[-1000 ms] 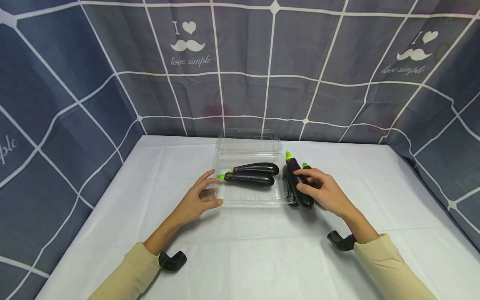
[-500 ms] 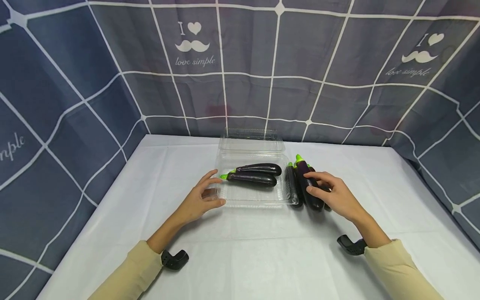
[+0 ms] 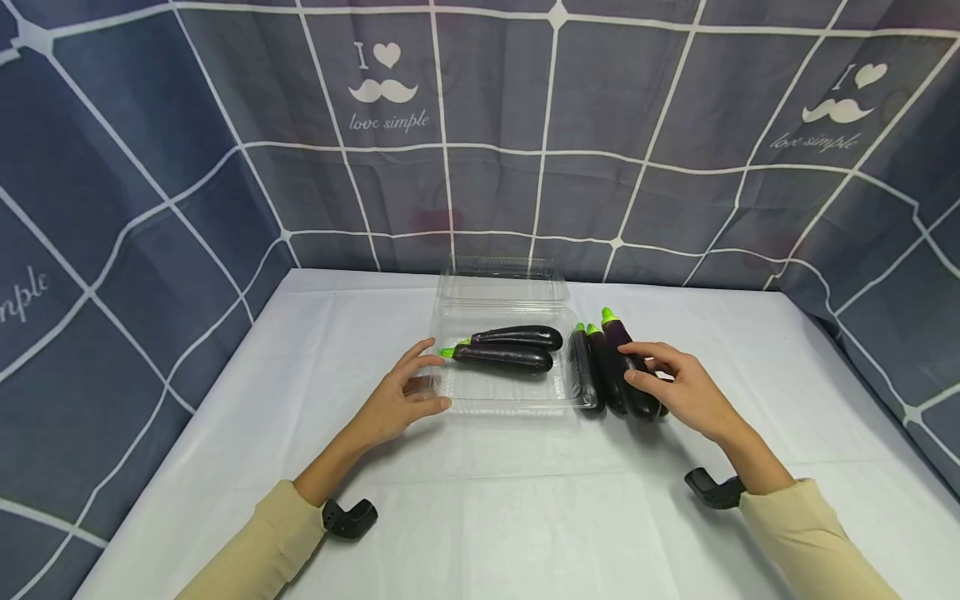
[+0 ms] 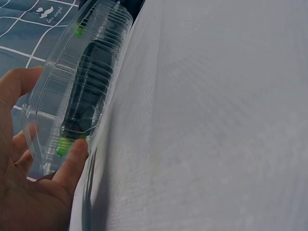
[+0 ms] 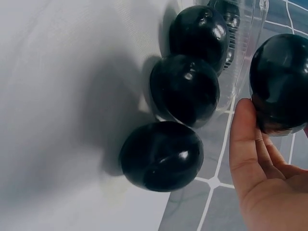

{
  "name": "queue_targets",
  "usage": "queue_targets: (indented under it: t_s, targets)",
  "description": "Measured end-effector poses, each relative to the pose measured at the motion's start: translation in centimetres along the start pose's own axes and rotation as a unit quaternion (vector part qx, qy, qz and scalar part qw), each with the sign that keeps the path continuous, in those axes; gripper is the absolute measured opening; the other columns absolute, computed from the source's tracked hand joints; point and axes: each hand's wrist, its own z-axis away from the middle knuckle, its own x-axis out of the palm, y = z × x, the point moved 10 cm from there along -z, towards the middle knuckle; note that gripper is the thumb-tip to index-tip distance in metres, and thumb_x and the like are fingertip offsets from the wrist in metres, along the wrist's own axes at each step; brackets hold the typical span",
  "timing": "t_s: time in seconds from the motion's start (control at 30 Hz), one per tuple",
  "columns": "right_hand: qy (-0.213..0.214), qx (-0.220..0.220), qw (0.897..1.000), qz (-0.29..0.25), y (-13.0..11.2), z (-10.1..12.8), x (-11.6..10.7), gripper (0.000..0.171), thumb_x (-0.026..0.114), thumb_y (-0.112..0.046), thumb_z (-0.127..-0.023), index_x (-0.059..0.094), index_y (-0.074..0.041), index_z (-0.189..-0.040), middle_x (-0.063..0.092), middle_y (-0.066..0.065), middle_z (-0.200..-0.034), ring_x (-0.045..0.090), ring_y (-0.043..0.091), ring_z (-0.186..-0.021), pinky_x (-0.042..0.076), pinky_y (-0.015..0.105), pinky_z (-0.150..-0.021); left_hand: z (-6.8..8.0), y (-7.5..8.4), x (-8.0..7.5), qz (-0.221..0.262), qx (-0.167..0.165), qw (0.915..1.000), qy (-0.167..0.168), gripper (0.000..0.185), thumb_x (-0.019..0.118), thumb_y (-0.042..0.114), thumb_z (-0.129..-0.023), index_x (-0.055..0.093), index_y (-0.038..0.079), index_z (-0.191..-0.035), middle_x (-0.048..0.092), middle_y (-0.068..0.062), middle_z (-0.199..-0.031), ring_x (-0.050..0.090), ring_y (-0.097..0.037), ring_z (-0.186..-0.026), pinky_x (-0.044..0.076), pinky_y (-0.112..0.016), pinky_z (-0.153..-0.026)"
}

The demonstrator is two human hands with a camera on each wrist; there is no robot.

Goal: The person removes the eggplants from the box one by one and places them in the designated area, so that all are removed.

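A clear plastic clamshell container (image 3: 501, 398) stands open in the middle of the white table, with two dark purple eggplants (image 3: 510, 357) lying inside. My left hand (image 3: 429, 377) grips its front left corner, thumb on the front rim and fingers up the side. In the left wrist view the same hand (image 4: 48, 120) wraps round the container's end (image 4: 91, 72). My right hand (image 3: 641, 364) holds another eggplant (image 3: 628, 360) just right of the container. In the right wrist view that eggplant (image 5: 281, 86) is raised beside my thumb (image 5: 245, 144), above three more eggplants (image 5: 185, 89).
Loose eggplants (image 3: 596, 371) lie side by side against the container's right wall. The container's lid (image 3: 498, 279) lies open at the back. A white cloth (image 3: 525, 500) covers the table, and a blue checked curtain (image 3: 525, 125) closes it in behind and at both sides.
My right hand has carried its eggplant to the right, further from the container. The left hand has stayed on the container's corner.
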Motion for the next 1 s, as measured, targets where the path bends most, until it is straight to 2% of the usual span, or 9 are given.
queue_targets:
  t_s: [0.13, 0.53, 0.83, 1.0]
  targets:
    - [0.002, 0.001, 1.000, 0.011, 0.1, 0.1, -0.3, 0.039, 0.064, -0.024, -0.098, 0.060, -0.013, -0.135, 0.055, 0.009, -0.137, 0.053, 0.033, -0.118, 0.047, 0.028, -0.084, 0.0, 0.0, -0.1, -0.002, -0.001, 1.0000, 0.002, 0.059, 0.078, 0.017, -0.087, 0.051, 0.000, -0.137, 0.014, 0.000, -0.163, 0.044, -0.043, -0.130, 0.044, -0.050, -0.102]
    - [0.006, -0.005, 1.000, 0.029, 0.5, 0.5, -1.2, 0.039, 0.063, -0.021, -0.098, 0.059, -0.012, -0.136, 0.058, 0.012, -0.134, 0.059, 0.017, -0.107, 0.048, 0.023, -0.080, 0.0, 0.3, 0.1, 0.001, 0.001, 1.0000, 0.003, 0.058, 0.078, 0.016, -0.087, 0.051, -0.001, -0.136, 0.015, 0.000, -0.163, 0.044, -0.043, -0.130, 0.045, -0.048, -0.102]
    - [0.003, 0.003, 0.999, 0.039, 1.0, 0.7, -1.9, 0.039, 0.063, -0.021, -0.099, 0.059, -0.012, -0.137, 0.056, 0.011, -0.137, 0.055, 0.030, -0.115, 0.047, 0.025, -0.083, 0.1, 0.0, 0.1, 0.004, -0.004, 1.0000, 0.001, 0.059, 0.078, 0.016, -0.087, 0.050, 0.000, -0.137, 0.015, 0.003, -0.163, 0.044, -0.042, -0.131, 0.044, -0.049, -0.103]
    - [0.006, 0.005, 0.999, 0.053, 1.4, 0.7, -2.5, 0.039, 0.062, -0.020, -0.099, 0.059, -0.011, -0.137, 0.055, 0.011, -0.138, 0.054, 0.030, -0.117, 0.046, 0.029, -0.084, 0.0, 0.0, 0.0, 0.004, -0.003, 1.0000, 0.000, 0.059, 0.077, 0.016, -0.087, 0.050, 0.000, -0.137, 0.015, 0.002, -0.163, 0.044, -0.042, -0.131, 0.044, -0.049, -0.103]
